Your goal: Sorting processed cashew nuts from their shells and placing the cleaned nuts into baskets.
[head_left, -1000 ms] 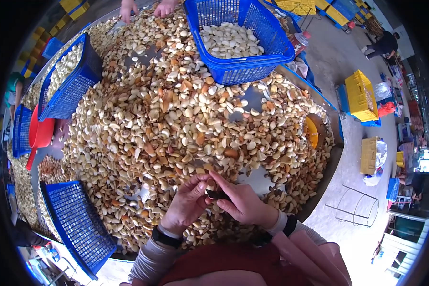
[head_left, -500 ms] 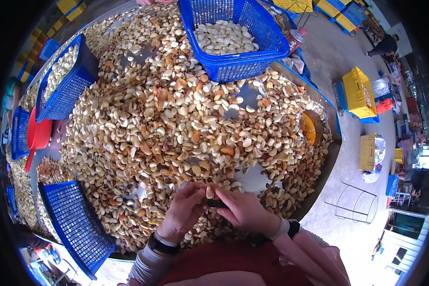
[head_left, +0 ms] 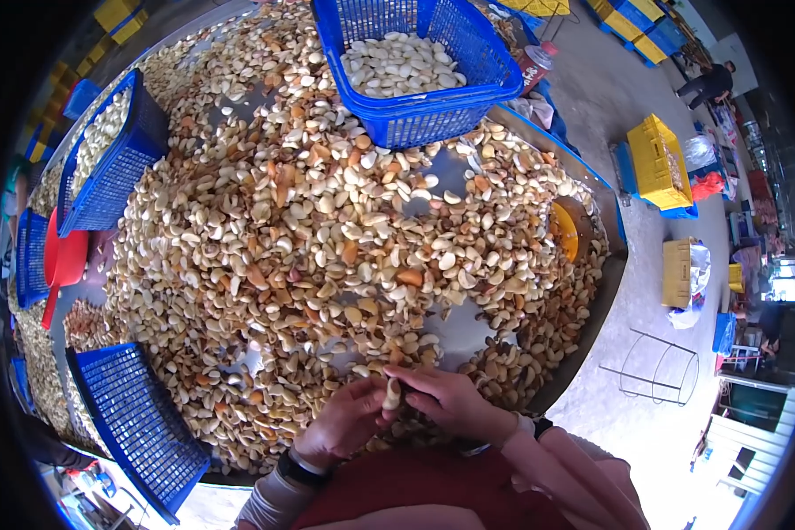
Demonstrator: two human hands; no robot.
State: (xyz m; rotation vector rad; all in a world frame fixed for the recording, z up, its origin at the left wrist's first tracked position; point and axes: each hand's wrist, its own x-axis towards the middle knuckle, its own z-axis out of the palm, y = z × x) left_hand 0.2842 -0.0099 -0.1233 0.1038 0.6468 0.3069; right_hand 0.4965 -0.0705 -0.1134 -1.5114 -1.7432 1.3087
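Just above the near edge of a heaped table, my left hand (head_left: 346,422) pinches a pale garlic clove (head_left: 391,394) upright between its fingers. My right hand (head_left: 455,405) is closed beside it, its fingertips touching or nearly touching the clove's top. A small dark thing shows under the right fingers, too hidden to name. Beneath and beyond both hands spreads a broad layer of garlic cloves (head_left: 327,238), cream to orange-brown, mixed with loose brown skins. Bare patches of the grey metal tabletop (head_left: 459,337) show through.
At the far side stands a blue basket (head_left: 433,110) of white cloves. Another filled blue basket (head_left: 119,168) is at left, near a red scoop (head_left: 67,265). A blue basket (head_left: 141,424) lies tilted near left. A yellow dish (head_left: 566,231) sits at right; a bottle (head_left: 536,66) stands beyond.
Both hands have come slightly lower and nearer my body, still together. The clove now shows more of its length. The whole scene has shifted a little left with the head.
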